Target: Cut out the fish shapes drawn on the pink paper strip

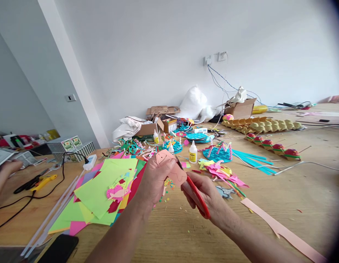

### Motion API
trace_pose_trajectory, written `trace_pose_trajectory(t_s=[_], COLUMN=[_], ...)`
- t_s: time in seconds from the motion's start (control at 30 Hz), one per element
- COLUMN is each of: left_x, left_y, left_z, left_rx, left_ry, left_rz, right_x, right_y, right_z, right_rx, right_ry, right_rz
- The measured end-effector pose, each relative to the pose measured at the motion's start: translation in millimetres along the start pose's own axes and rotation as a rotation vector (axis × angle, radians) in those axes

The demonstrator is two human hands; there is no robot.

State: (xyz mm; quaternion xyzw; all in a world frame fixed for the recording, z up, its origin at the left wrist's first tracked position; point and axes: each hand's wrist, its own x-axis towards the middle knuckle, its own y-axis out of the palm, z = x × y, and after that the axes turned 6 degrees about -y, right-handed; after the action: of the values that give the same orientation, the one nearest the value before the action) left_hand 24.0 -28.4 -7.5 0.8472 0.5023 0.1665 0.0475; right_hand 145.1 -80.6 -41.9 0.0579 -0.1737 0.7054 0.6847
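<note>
Two bare hands work above a pale wooden counter point(174, 233), where the cutting-out of a small peach-coloured paper piece point(177, 175), marked with a drawn fish outline, appears to be under way. The left hand point(156, 179) pinches the paper closed, thumb across its face; the right hand point(204, 190) curls around the handles of a pair of red-handled metal scissors point(197, 195). A dark blade shows at the paper's upper right edge; how far apart the blades stand cannot be told. The next snip likely calls for a steady left grip, with the paper turned to keep the blades on the pencilled line.

The fish, held in midair short of a white glue bottle with a yellow label point(193, 153), slants along its length: its eyed head points up and to the left, its tail down toward the right hand. Brightly coloured paper fish cutouts point(118, 193) lie on lime-green paper sheets point(92, 191) at left.
</note>
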Motion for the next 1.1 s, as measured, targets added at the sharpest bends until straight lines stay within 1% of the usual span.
trace_pose_trajectory(t_s=[0.13,0.27,0.53,0.67,0.9,1.1], left_x=[1,3,5,6,6,5], left_y=[-4.0,-8.9,-19.8,-23.6,-25.3,-23.5], left_z=[-2,-4,-8,-9,-7,-9], left_rx=[0.020,0.054,0.082,0.109,0.133,0.114], left_ry=[-0.009,-0.049,-0.085,-0.092,-0.074,-0.085], left_rz=[0.040,0.058,0.108,0.133,0.134,0.145], right_x=[0,0,2,3,1,-1], right_y=[-1,-4,-10,-10,-10,-11], right_z=[1,2,2,4,6,9], right_rx=[-0.011,-0.040,-0.194,-0.168,-0.114,-0.123], right_ry=[-0.005,-0.001,-0.044,-0.026,0.029,0.019], right_rz=[0.017,0.044,0.087,0.092,0.109,0.141])
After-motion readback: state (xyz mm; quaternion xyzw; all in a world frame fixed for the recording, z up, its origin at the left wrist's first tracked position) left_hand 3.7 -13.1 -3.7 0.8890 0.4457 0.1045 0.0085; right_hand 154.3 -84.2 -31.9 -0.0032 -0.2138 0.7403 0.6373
